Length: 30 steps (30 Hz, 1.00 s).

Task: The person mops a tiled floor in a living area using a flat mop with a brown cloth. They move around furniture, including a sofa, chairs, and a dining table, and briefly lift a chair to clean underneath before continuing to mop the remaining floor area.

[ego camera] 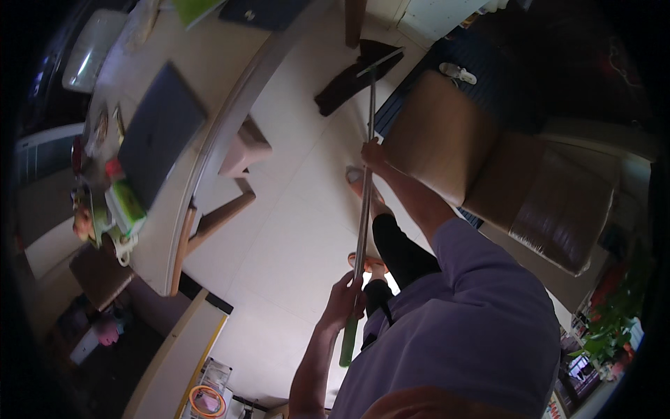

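Note:
A metal pole [365, 214] with a green grip at its lower end runs up the middle of the view. My left hand [345, 301] is closed round it just above the green grip. Farther along, my right hand [372, 154] grips the same pole. At its far end a thin crossbar [380, 62] lies over a dark cloth [343, 89] on the pale floor [293, 209]. Both of my feet, in orange-edged footwear, stand beside the pole. How the cloth is fixed to the bar cannot be told.
Left, a long table [225, 68] bears a dark laptop [162, 136] and a green-and-white packet [125, 207]. A pink stool [246, 149] stands partly under it. On the right are a brown chair [439, 136] and a dark slatted mat [497, 99] with a shoe [458, 73].

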Tool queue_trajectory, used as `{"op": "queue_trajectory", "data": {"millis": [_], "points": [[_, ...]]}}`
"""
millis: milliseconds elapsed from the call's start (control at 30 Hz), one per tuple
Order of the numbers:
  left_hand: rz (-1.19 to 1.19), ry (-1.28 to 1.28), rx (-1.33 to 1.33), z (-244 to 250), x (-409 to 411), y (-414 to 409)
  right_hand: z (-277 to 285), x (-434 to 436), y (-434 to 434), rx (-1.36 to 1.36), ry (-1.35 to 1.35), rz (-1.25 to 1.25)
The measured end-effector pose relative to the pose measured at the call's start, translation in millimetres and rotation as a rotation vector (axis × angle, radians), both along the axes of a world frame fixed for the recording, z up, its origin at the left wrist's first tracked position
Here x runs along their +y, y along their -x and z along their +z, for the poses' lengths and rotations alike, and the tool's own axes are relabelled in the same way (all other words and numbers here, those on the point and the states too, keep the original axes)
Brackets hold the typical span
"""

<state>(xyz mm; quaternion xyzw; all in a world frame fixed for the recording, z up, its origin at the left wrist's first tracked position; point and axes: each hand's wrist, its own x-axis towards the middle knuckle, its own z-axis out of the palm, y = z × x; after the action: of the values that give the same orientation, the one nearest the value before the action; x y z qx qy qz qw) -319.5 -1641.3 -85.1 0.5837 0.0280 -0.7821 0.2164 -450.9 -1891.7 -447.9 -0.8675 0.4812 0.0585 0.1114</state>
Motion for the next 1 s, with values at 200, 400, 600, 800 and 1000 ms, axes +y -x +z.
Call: {"op": "queue_trajectory", "data": {"millis": [200,400,600,800,1000], "points": [[-0.027,-0.041,0.074,-4,-113,20,-41,-104,24,0.293,-0.129,0.127],[-0.22,-0.2,-0.31,38,-54,-20,-6,-2,-42,-0.22,-0.571,-0.505],[-0.694,-0.018,-0.806,93,41,-40,82,93,-131,-0.808,-1.07,-1.372],[-0.785,-0.016,-0.972,64,3,-99,52,51,-212,-0.769,-0.996,-1.109],[-0.327,-0.051,-0.719,-12,-50,-70,-19,-36,-217,-0.317,-0.523,-0.393]]}}
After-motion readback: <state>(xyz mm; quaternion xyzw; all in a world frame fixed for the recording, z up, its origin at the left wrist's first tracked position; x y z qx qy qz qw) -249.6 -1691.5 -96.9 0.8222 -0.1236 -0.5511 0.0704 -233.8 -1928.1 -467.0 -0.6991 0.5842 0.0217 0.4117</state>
